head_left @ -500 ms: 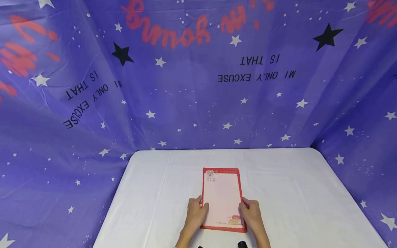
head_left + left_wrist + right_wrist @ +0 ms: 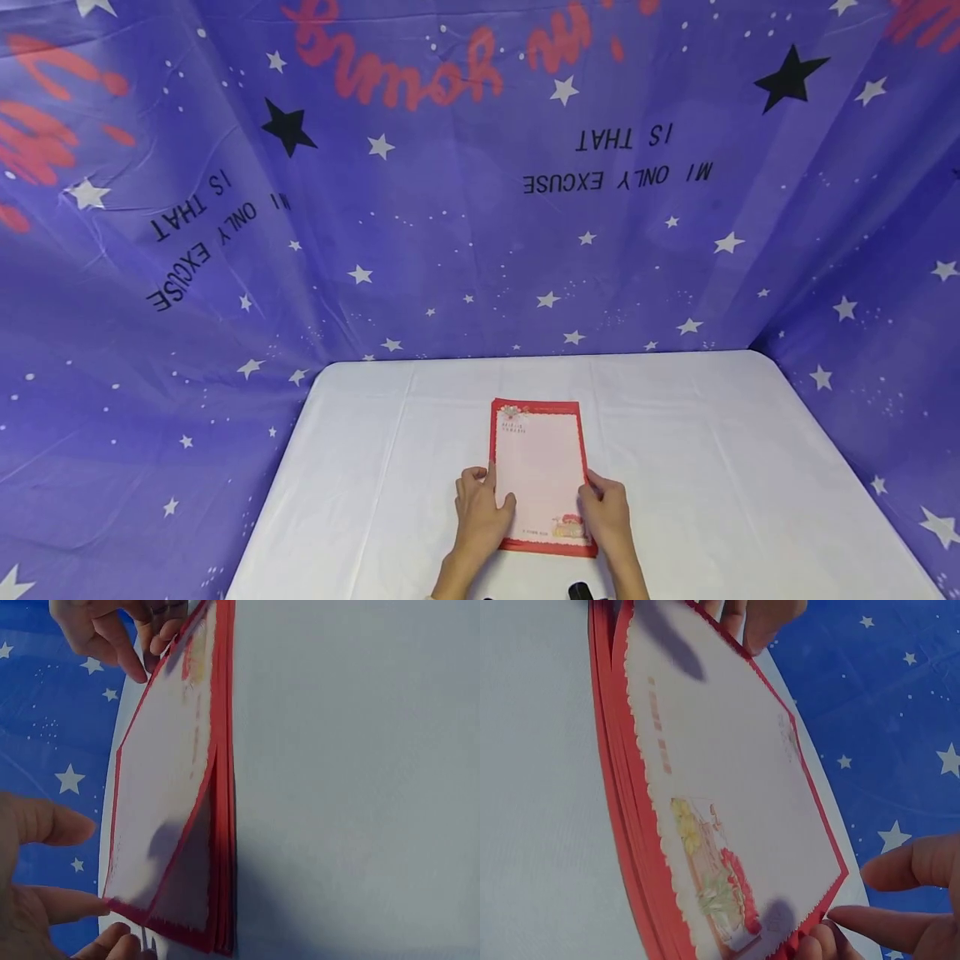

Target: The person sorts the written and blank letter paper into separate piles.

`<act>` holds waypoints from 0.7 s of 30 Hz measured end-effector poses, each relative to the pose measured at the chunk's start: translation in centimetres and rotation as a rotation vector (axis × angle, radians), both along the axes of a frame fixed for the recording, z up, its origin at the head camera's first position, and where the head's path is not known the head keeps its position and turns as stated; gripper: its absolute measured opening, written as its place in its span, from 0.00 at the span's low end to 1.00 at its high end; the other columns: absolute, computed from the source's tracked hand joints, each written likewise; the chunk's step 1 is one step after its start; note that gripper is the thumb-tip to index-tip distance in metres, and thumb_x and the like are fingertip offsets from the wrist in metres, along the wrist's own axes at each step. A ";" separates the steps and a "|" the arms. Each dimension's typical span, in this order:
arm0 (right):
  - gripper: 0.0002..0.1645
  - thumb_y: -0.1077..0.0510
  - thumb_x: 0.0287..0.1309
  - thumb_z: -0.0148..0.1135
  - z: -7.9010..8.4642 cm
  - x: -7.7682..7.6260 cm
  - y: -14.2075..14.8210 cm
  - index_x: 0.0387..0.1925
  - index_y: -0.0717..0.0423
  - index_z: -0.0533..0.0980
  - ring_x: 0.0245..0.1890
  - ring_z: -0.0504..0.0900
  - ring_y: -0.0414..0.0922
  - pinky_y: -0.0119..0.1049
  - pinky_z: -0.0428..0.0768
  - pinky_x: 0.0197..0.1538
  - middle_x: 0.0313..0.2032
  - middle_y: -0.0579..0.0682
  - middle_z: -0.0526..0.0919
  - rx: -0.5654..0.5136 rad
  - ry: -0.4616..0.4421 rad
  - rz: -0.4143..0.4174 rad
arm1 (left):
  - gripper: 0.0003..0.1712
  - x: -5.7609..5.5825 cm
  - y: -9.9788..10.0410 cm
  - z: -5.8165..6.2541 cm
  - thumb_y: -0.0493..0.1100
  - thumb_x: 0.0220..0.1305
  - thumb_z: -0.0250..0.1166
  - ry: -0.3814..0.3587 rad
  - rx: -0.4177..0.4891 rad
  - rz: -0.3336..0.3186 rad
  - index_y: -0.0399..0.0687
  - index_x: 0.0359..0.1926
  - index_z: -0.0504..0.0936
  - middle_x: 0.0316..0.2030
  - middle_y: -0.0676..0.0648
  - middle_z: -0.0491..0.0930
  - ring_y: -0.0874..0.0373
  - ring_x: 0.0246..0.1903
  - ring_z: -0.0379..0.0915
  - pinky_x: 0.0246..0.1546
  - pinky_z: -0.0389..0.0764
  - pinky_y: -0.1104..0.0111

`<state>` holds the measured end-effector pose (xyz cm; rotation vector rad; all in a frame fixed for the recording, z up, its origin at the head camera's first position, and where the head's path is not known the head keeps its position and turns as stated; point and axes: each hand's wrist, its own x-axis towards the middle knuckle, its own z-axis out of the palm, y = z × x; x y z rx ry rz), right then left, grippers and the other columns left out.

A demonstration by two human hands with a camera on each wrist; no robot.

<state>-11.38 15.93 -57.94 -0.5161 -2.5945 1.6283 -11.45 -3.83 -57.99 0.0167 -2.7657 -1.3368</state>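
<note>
A stack of red-bordered stationery sheets (image 2: 542,475) is between my two hands over the white table. Its pale top sheet (image 2: 161,795) bears small drawings in two corners and bows up from the layers beneath along the near edge. My left hand (image 2: 480,515) is at the left long side: the forefinger touches the edge, while the thumb (image 2: 64,825) stands off the paper. On the right side, my right hand (image 2: 609,510) has its forefinger at the border, lower fingers (image 2: 826,941) bent against the edge, and thumb (image 2: 907,862) held apart.
White cloth covers the table (image 2: 390,450). A purple star-printed curtain (image 2: 465,275) hangs behind and at both sides of it. At the bottom of the head view, a small black object (image 2: 580,591) shows between the forearms.
My left hand has shifted slightly right, its forefinger now straighter along the stack's left edge and its thumb farther over the sheet. My right hand stays nearly in place. The head view has tilted slightly.
</note>
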 end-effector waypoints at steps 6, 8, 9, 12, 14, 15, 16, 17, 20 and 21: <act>0.28 0.68 0.61 0.55 0.1 -0.1 0.0 0.61 0.81 0.73 0.18 0.62 0.40 0.32 0.63 0.24 0.21 0.49 0.68 -0.034 0.055 -0.033 | 0.32 -0.3 -0.4 0.2 0.28 0.62 0.64 0.006 0.256 -0.033 0.24 0.68 0.73 0.43 0.40 0.74 0.56 0.40 0.68 0.41 0.74 0.67; 0.27 0.70 0.61 0.55 0.2 -0.1 -0.3 0.60 0.80 0.75 0.19 0.64 0.40 0.32 0.65 0.25 0.23 0.53 0.73 -0.026 0.092 -0.042 | 0.32 -0.4 -0.8 0.3 0.25 0.62 0.61 -0.005 0.356 -0.051 0.25 0.69 0.72 0.40 0.41 0.75 0.60 0.35 0.67 0.35 0.71 0.72; 0.26 0.70 0.61 0.55 0.2 0.0 -0.5 0.60 0.80 0.75 0.22 0.67 0.42 0.33 0.67 0.29 0.27 0.56 0.76 -0.023 0.105 -0.047 | 0.32 -0.4 -1.0 0.4 0.24 0.63 0.60 -0.017 0.402 -0.059 0.26 0.69 0.72 0.40 0.40 0.75 0.62 0.33 0.66 0.33 0.69 0.74; 0.26 0.70 0.63 0.56 0.6 0.1 -1.3 0.62 0.77 0.76 0.36 0.74 0.48 0.34 0.71 0.39 0.44 0.67 0.79 -0.033 0.131 -0.060 | 0.33 -0.3 -1.6 0.8 0.24 0.64 0.59 -0.045 0.501 -0.077 0.28 0.72 0.70 0.44 0.38 0.76 0.65 0.29 0.63 0.31 0.67 0.75; 0.27 0.69 0.65 0.55 1.1 0.1 -1.9 0.65 0.74 0.75 0.42 0.75 0.50 0.34 0.73 0.40 0.52 0.69 0.77 -0.057 0.135 -0.052 | 0.34 -0.3 -2.1 1.4 0.24 0.65 0.59 -0.050 0.546 -0.082 0.30 0.73 0.69 0.45 0.36 0.76 0.65 0.28 0.63 0.32 0.68 0.75; 0.28 0.69 0.66 0.55 1.3 0.1 -2.2 0.67 0.72 0.74 0.43 0.75 0.49 0.33 0.74 0.39 0.53 0.68 0.76 -0.073 0.130 -0.041 | 0.34 -0.4 -2.4 1.7 0.25 0.66 0.58 -0.050 0.568 -0.082 0.30 0.73 0.68 0.46 0.35 0.77 0.64 0.29 0.66 0.33 0.70 0.74; 0.29 0.69 0.66 0.54 1.6 0.0 -2.6 0.68 0.70 0.73 0.41 0.76 0.48 0.31 0.74 0.37 0.53 0.68 0.77 -0.091 0.138 -0.023 | 0.34 -0.4 -2.9 2.0 0.25 0.67 0.58 -0.047 0.582 -0.077 0.30 0.74 0.67 0.47 0.34 0.78 0.63 0.31 0.69 0.34 0.72 0.73; 0.29 0.69 0.67 0.53 2.0 -0.2 -3.0 0.69 0.69 0.73 0.39 0.76 0.46 0.30 0.74 0.35 0.53 0.67 0.79 -0.104 0.148 -0.002 | 0.34 -0.5 -3.4 2.3 0.26 0.68 0.57 -0.047 0.596 -0.069 0.31 0.75 0.67 0.48 0.33 0.78 0.61 0.34 0.73 0.37 0.74 0.72; 0.32 0.70 0.67 0.52 2.9 -0.9 -4.5 0.72 0.67 0.70 0.28 0.74 0.39 0.29 0.72 0.28 0.51 0.66 0.81 -0.170 0.195 0.094 | 0.34 -0.6 -5.6 3.4 0.27 0.70 0.56 -0.054 0.638 -0.033 0.33 0.76 0.64 0.51 0.31 0.79 0.53 0.42 0.80 0.40 0.79 0.69; 0.32 0.71 0.67 0.52 3.1 -1.2 -5.0 0.73 0.66 0.69 0.25 0.73 0.37 0.28 0.71 0.26 0.51 0.66 0.81 -0.193 0.210 0.125 | 0.34 -0.6 -6.4 3.7 0.27 0.71 0.56 -0.059 0.655 -0.011 0.34 0.77 0.63 0.52 0.31 0.79 0.51 0.44 0.81 0.40 0.80 0.68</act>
